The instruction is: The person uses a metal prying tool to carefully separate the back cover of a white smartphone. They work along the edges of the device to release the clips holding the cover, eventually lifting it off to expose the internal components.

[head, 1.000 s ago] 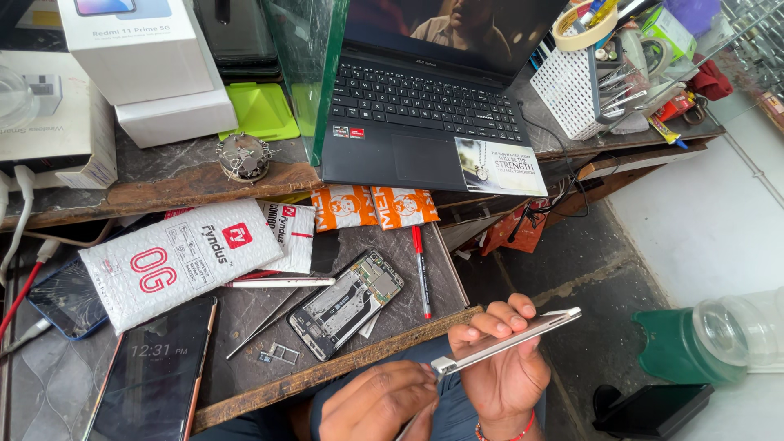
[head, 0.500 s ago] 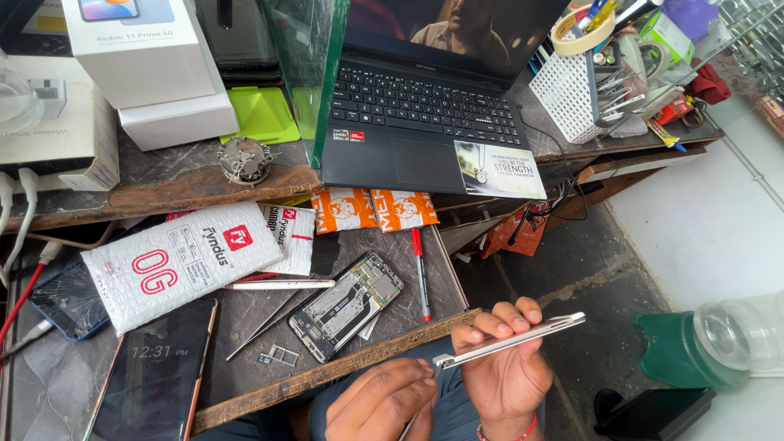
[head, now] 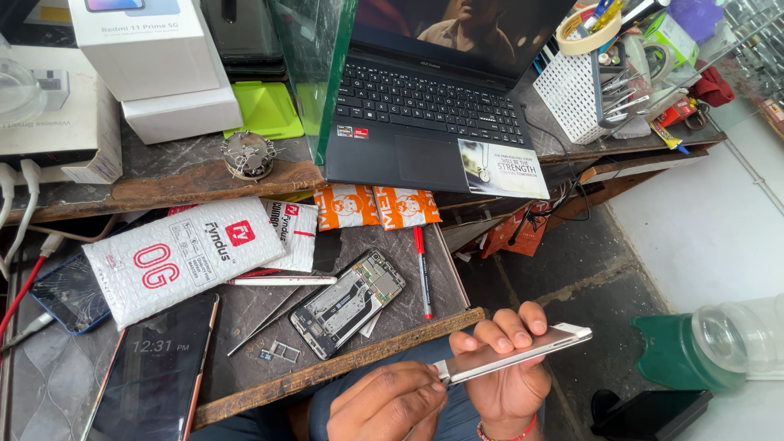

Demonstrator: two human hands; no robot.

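Note:
My right hand [head: 506,376], a red band at its wrist, cradles a slim silver phone [head: 523,353] held edge-on below the front of the workbench, fingers curled over its top edge. My left hand [head: 392,402] is closed in a fist at the phone's left end, fingertips pinched against that end; whether a tool is in it is hidden. Both hands hover over my lap. On the bench just to the left, an opened phone [head: 347,302] lies with its insides showing.
The dark workbench [head: 343,371] holds a lit black phone [head: 155,376], a cracked blue phone [head: 69,290], a white padded mailer [head: 184,257], tweezers [head: 269,318], and a red pen [head: 420,269]. A laptop [head: 425,106], white boxes [head: 155,57], and a tool basket [head: 584,94] sit behind. A green container [head: 678,351] stands on the right.
The hands and silver phone stay almost where they were. My left fist has closed in tighter on the phone's left end, and the phone has tilted slightly.

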